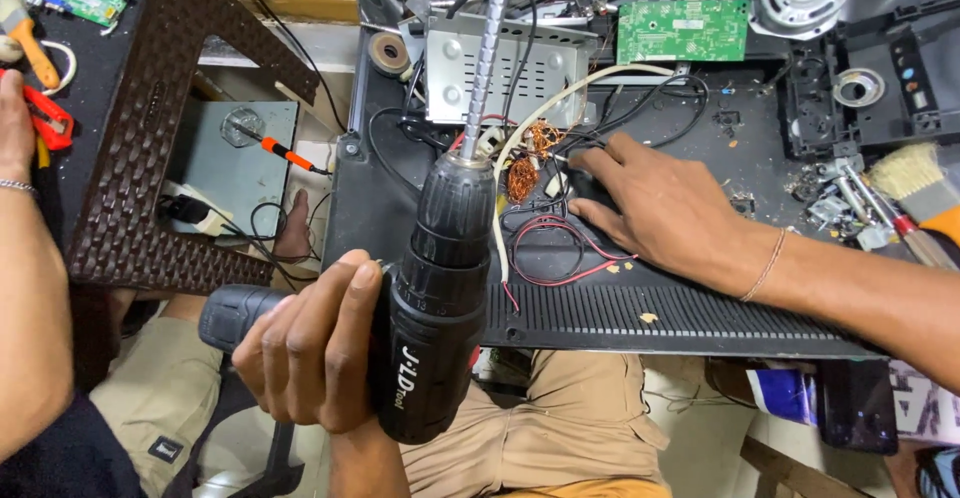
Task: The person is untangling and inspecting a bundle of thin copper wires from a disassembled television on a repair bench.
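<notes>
Black drill (430,298) over cluttered black panel (620,308), brown stool (130,138) beside.

Head view, steeply down, close.

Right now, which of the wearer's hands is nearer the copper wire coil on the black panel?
The right hand: its fingertips lie just right of the copper wire coil. The left hand grips the black cordless drill, lower left of the coil.
</notes>
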